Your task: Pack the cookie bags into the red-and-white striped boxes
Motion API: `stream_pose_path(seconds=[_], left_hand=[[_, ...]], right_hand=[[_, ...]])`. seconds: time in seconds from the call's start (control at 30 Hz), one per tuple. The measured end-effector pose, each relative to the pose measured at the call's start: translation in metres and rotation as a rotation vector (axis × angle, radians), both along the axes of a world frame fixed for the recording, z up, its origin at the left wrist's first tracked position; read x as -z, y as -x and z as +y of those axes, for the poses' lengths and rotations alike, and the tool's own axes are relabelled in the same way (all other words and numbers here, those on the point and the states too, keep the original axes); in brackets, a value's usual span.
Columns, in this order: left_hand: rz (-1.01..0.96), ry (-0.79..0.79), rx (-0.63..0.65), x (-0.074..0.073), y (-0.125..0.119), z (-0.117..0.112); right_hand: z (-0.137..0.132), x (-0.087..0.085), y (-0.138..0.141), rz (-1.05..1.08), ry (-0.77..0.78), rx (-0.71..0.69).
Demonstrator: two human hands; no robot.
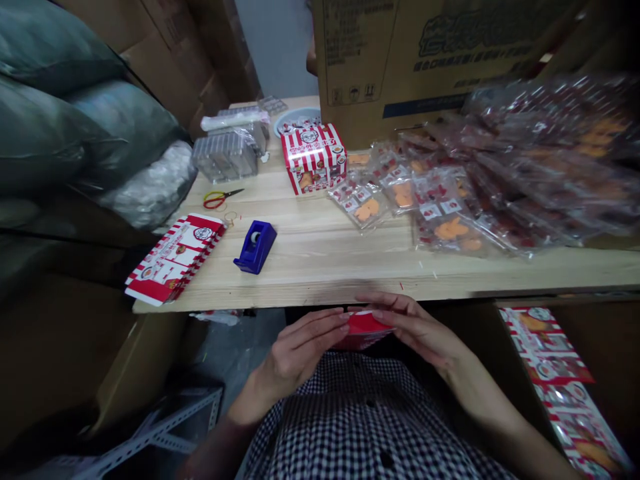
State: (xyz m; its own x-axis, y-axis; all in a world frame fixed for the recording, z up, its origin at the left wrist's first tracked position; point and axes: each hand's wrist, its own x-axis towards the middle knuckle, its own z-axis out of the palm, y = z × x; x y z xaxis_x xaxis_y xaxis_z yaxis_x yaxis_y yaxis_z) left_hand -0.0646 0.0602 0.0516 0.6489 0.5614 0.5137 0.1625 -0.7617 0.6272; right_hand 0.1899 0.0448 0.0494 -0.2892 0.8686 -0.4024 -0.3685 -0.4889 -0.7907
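- The left hand (300, 347) and the right hand (417, 330) meet just below the near edge of the wooden table (325, 267), above a checked shirt (360, 420).
- Between them is a small red box (363, 328). The fingertips of both hands are pinched onto it, the left from its left side and the right from its top and right.
- The red box is off the table, held in the air in front of the person's lap and partly hidden by the fingers.
- Nearest on the table is a blue tape dispenser (255, 247).
- To its left, a stack of flat cartons (175, 259) in red and white overhangs the table's left corner.
- Scissors (221, 197) with red and yellow handles lie farther back.
- A striped box (313, 159) stands upright near the middle, with clear trays (227, 155) to its left.
- A heap of snack packets (450, 200) covers the right side, in front of a big cardboard box (425, 53).
- More printed cartons (565, 393) lie low at the right, beneath the table's level.
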Motion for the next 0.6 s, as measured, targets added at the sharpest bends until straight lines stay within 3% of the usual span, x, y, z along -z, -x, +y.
stream_pose_path(seconds=[0.3, 0.4, 0.53, 0.6], left_hand=[[-0.024, 0.064, 0.034, 0.006, 0.003, 0.002], [-0.059, 0.131, 0.001, 0.007, 0.003, 0.003], [-0.076, 0.303, -0.091, 0.007, 0.001, 0.010], [-0.087, 0.404, -0.126, 0.007, 0.001, 0.018]], right_hand=[[-0.012, 0.009, -0.002, 0.066, 0.067, -0.004], [-0.014, 0.013, -0.004, 0.011, -0.062, -0.037], [-0.011, 0.015, -0.005, -0.259, -0.377, -0.104], [-0.005, 0.015, -0.003, -0.344, -0.465, -0.080]])
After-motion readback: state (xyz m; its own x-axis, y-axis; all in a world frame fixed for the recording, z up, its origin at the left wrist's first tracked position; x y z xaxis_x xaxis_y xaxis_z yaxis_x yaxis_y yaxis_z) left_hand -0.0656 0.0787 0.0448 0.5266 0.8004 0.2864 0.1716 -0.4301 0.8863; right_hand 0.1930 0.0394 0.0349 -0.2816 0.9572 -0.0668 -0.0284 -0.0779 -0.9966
